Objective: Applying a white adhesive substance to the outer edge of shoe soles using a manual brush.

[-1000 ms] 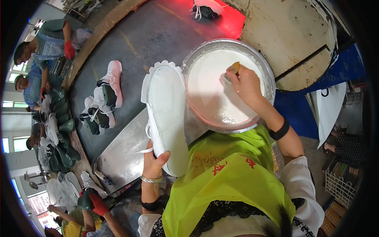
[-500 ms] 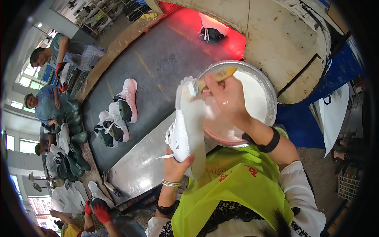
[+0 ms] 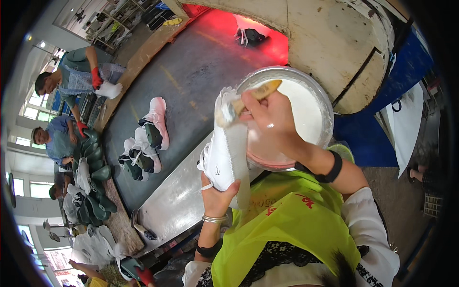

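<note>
My left hand (image 3: 220,195) is closed around the heel end of a white sneaker (image 3: 223,160), its toe pointing up and away. My right hand (image 3: 275,117) grips a paintbrush (image 3: 260,92) by its yellow wooden handle. The bristles, wet with something white, press against the side of the shoe near the toe. Right behind my right hand stands a round metal basin (image 3: 330,117) holding white liquid (image 3: 303,112). The hand hides part of the basin and of the shoe's sole.
A dark conveyor belt (image 3: 191,71) carries several white sneakers (image 3: 143,143) at left and one shoe (image 3: 249,36) under red light. A metal ledge (image 3: 177,201) borders it. Co-workers (image 3: 52,134) stand beyond, near dark green shoe lasts (image 3: 95,191). A beige machine housing (image 3: 334,48) stands right.
The brush has moved slightly down and left along the shoe's edge, my right hand with it. A co-worker at far left now holds a white item outward. The view has shifted a little.
</note>
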{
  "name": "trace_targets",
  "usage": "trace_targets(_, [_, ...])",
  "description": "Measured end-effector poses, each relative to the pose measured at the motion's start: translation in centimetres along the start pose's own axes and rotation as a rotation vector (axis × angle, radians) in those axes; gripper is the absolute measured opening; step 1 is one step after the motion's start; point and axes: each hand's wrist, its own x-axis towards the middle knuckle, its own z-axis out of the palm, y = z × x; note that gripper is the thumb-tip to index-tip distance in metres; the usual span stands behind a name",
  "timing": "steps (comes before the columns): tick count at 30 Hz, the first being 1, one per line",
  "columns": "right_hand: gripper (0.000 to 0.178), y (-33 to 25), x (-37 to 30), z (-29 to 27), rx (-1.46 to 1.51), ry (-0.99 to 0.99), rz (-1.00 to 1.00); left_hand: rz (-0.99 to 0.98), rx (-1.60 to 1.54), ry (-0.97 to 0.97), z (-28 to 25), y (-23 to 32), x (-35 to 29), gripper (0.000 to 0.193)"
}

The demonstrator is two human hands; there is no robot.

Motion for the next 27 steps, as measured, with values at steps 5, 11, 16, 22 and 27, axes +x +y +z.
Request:
trace_targets(5, [0.024, 0.8, 1.7, -0.6, 0.024, -0.029, -0.042, 0.042, 0.040, -0.023, 0.2, 0.5, 0.4, 0.090])
trace_targets(11, [0.023, 0.2, 1.0, -0.5, -0.147, 0.012, -0.190, 0.059, 0.095, 0.039, 0.4, 0.7, 0.3, 0.091])
trace_targets(16, [0.024, -2.1, 1.1, -2.0, -0.348, -0.185, -0.105, 0.120, 0.243, 0.062, 0.0, 1.1, 0.5, 0.093])
trace_targets(22, [0.025, -3.4, 2.4, -1.7, -0.413, -0.188, -0.272, 0.110, 0.312, 0.048, -0.3, 1.0, 0.5, 0.095])
trace_targets(27, [0.025, -2.5, 2.1, -2.0, -0.516, -0.384, -0.163, 0.129, 0.259, 0.057, -0.2, 1.4, 0.5, 0.093])
